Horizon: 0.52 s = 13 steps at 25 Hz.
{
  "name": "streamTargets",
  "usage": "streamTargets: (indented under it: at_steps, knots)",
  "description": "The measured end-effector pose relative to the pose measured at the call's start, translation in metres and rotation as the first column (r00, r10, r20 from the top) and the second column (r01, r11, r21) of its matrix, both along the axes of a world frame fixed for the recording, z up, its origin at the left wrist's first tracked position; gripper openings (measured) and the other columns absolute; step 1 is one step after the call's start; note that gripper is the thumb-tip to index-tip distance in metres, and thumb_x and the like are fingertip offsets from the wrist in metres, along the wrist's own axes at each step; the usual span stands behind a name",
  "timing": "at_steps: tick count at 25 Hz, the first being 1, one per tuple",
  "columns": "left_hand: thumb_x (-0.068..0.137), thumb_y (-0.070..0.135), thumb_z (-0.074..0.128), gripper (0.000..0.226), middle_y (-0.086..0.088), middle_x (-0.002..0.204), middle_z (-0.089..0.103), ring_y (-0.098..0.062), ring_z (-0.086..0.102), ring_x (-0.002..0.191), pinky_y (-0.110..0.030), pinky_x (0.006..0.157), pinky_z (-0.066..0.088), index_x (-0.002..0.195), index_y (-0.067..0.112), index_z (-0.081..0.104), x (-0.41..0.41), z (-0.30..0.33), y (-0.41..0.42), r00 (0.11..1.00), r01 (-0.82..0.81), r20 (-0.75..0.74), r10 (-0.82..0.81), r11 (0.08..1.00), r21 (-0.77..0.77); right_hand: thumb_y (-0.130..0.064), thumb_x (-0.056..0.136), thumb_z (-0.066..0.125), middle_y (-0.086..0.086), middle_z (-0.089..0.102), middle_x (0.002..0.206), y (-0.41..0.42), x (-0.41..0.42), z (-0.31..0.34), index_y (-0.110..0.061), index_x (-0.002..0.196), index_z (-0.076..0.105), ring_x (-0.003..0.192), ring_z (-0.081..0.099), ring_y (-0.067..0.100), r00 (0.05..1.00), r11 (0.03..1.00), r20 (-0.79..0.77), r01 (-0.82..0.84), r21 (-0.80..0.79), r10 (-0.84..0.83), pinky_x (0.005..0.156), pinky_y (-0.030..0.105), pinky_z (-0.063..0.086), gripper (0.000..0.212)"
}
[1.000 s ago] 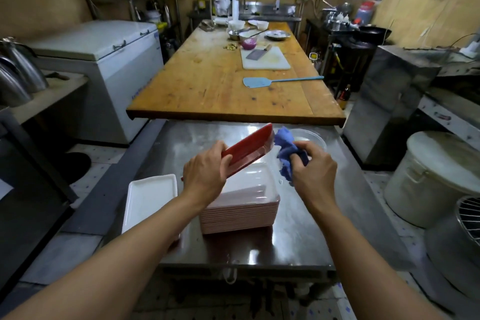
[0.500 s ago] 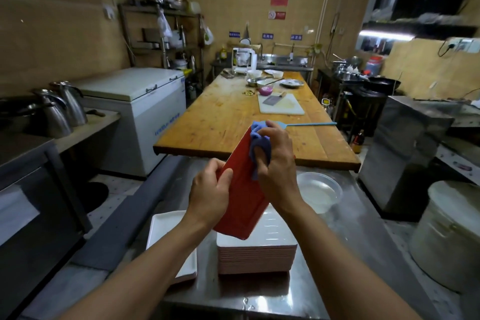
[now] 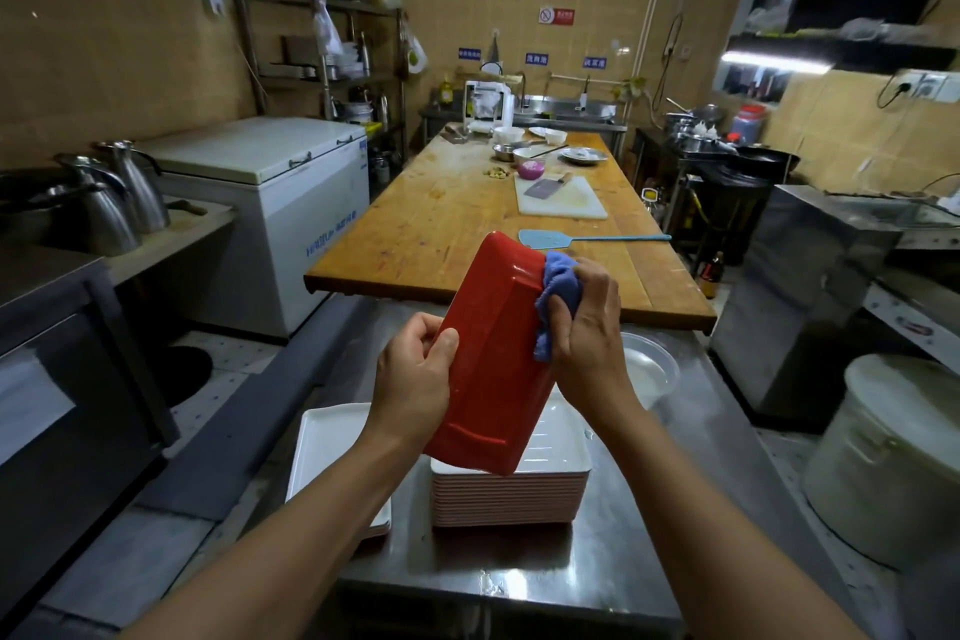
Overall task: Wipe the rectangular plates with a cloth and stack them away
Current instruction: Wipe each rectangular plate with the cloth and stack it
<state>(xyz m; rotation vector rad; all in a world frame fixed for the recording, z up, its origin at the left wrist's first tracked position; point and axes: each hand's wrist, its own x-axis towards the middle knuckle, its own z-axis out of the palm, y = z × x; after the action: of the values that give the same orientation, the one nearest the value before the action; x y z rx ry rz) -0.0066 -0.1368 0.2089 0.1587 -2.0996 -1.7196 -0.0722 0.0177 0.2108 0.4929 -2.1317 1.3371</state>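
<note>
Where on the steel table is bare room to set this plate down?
Bare steel table lies in front of the plate stack, toward its near edge. Crowded: white tray left, clear bowl behind right.

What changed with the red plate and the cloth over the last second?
The left hand tipped the red plate from a low slant over the stack to nearly upright, underside toward the camera. The right hand brought the blue cloth from beside the plate onto it, now at its upper right edge. Both grips stayed; the stack and the lone white plate did not move.
</note>
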Motion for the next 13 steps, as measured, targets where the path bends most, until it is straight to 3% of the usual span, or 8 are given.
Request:
streamTargets:
  at_steps: [2, 6, 10, 13]
  knots:
    - [0.098, 0.024, 0.044, 0.016, -0.005, 0.085, 0.067, -0.023, 0.066, 0.081, -0.042, 0.073, 0.056, 0.088, 0.021, 0.056, -0.003, -0.001, 0.002, 1.0, 0.006, 0.001, -0.006, 0.999, 0.045, -0.012, 0.092, 0.051, 0.007, 0.039, 0.119, -0.003, 0.001, 0.003, -0.03, 0.104, 0.043, 0.115, 0.046, 0.027, 0.997, 0.998, 0.072, 0.033, -0.058, -0.029, 0.097, 0.046, 0.041, 0.023]
    - [0.098, 0.022, 0.045, 0.015, -0.009, 0.088, 0.068, -0.027, 0.067, 0.083, -0.048, 0.076, 0.056, 0.088, 0.021, 0.056, -0.01, -0.002, 0.01, 1.0, 0.001, -0.013, 0.001, 0.99, 0.141, -0.016, 0.093, 0.052, 0.014, 0.041, 0.125, -0.006, 0.007, -0.003, -0.013, 0.116, 0.034, 0.108, 0.05, 0.025, 0.971, 0.984, 0.232, 0.093, -0.154, -0.056, 0.082, 0.026, 0.04, 0.029]
    - [0.098, 0.025, 0.044, 0.015, 0.002, 0.085, 0.069, -0.015, 0.069, 0.074, -0.036, 0.065, 0.057, 0.09, 0.025, 0.056, -0.023, 0.002, 0.018, 0.997, -0.029, -0.061, 0.046, 0.966, 0.258, -0.018, 0.093, 0.053, 0.013, 0.051, 0.119, -0.01, 0.033, -0.028, -0.025, 0.108, 0.029, 0.103, 0.057, 0.025, 0.946, 0.979, 0.323, 0.069, -0.191, -0.004, 0.089, 0.043, 0.049, 0.029]
    - [0.098, 0.027, 0.043, 0.016, 0.006, 0.082, 0.07, -0.011, 0.069, 0.07, -0.029, 0.059, 0.056, 0.09, 0.026, 0.057, -0.026, -0.004, 0.023, 0.998, -0.027, -0.037, 0.04, 0.951, 0.308, -0.013, 0.087, 0.06, 0.01, 0.055, 0.108, 0.001, 0.038, -0.029, -0.026, 0.101, 0.033, 0.089, 0.064, 0.015, 0.939, 0.95, 0.34, 0.063, -0.307, 0.048, 0.078, 0.034, 0.056, 0.033]
